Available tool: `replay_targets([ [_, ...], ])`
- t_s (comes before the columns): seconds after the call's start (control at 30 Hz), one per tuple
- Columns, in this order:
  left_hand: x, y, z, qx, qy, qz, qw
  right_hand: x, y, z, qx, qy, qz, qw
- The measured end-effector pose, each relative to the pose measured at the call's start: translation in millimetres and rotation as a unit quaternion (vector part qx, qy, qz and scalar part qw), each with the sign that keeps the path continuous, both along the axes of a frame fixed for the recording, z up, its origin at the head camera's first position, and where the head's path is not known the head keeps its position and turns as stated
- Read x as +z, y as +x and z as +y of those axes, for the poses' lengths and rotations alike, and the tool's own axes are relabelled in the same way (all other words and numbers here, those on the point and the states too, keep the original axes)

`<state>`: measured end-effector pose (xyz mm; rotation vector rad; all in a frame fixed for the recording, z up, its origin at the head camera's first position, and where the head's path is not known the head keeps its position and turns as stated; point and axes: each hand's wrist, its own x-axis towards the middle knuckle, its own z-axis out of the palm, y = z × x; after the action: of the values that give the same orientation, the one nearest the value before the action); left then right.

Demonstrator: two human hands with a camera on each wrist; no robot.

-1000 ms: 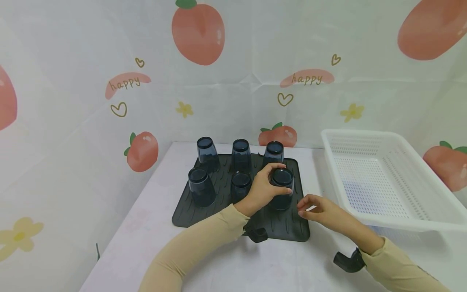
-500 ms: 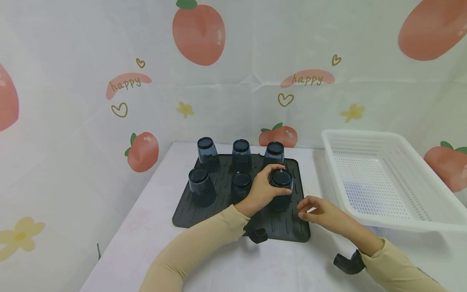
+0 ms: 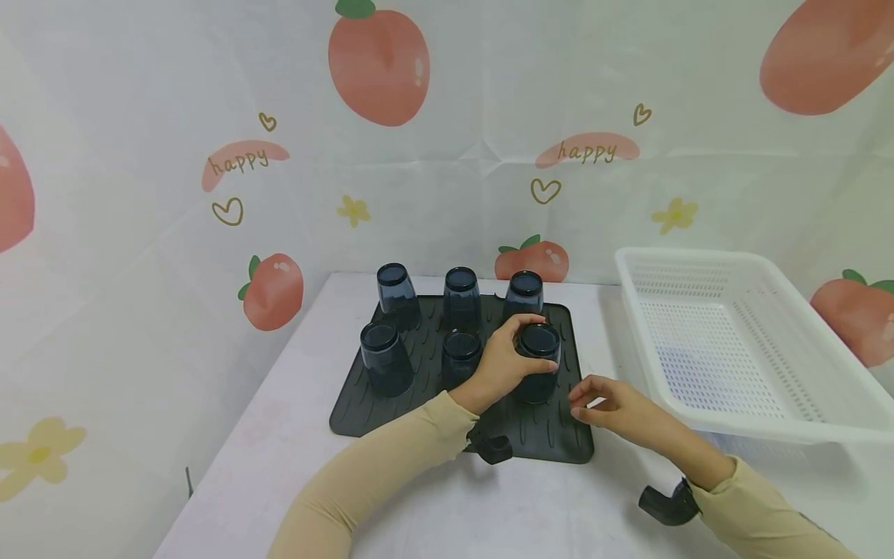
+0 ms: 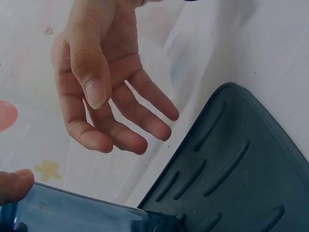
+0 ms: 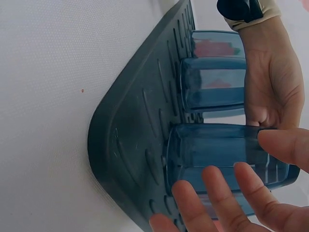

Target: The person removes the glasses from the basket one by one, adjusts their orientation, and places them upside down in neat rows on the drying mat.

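Near the front right corner of the black drying mat [image 3: 545,435], an upside-down dark blue drinking glass [image 3: 540,341] stands on the ridges. My left hand [image 3: 499,365] grips it by its upper part, with the thumb on the near side and fingers around the back. In the right wrist view the glass [image 5: 207,150] has its mouth down at the mat. My right hand [image 3: 615,404] hovers just right of the mat, fingers loosely bent and holding nothing. The left wrist view shows this right hand [image 4: 106,67] apart from the glass.
Several more blue glasses stand upside down in two rows, among them a front left glass [image 3: 386,361] and a back middle glass [image 3: 461,295]. One front glass [image 3: 461,353] is partly behind my left hand. A white perforated basket [image 3: 750,427] sits at the right.
The gripped glass has shifted very slightly to the left within my left hand's grip, then stayed put. My right hand has stayed almost still.
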<state>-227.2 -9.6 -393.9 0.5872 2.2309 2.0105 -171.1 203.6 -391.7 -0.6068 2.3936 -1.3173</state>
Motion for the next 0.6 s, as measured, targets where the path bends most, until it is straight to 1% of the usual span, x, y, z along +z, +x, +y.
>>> replay_targets([
  [0.17,0.6,0.4,0.4,-0.002,-0.005,0.000,1.0000,-1.0,-0.1,0.5,0.000,0.000,-0.004,1.0000],
  [0.43,-1.6,0.1,0.9,0.009,-0.031,-0.002,0.9995,1.3,0.8,0.0,0.002,-0.002,-0.016,0.9999],
  [0.6,-2.4,-0.2,1.7,0.007,-0.033,0.004,0.9994,2.1,1.1,-0.2,0.004,-0.001,-0.017,0.9998],
])
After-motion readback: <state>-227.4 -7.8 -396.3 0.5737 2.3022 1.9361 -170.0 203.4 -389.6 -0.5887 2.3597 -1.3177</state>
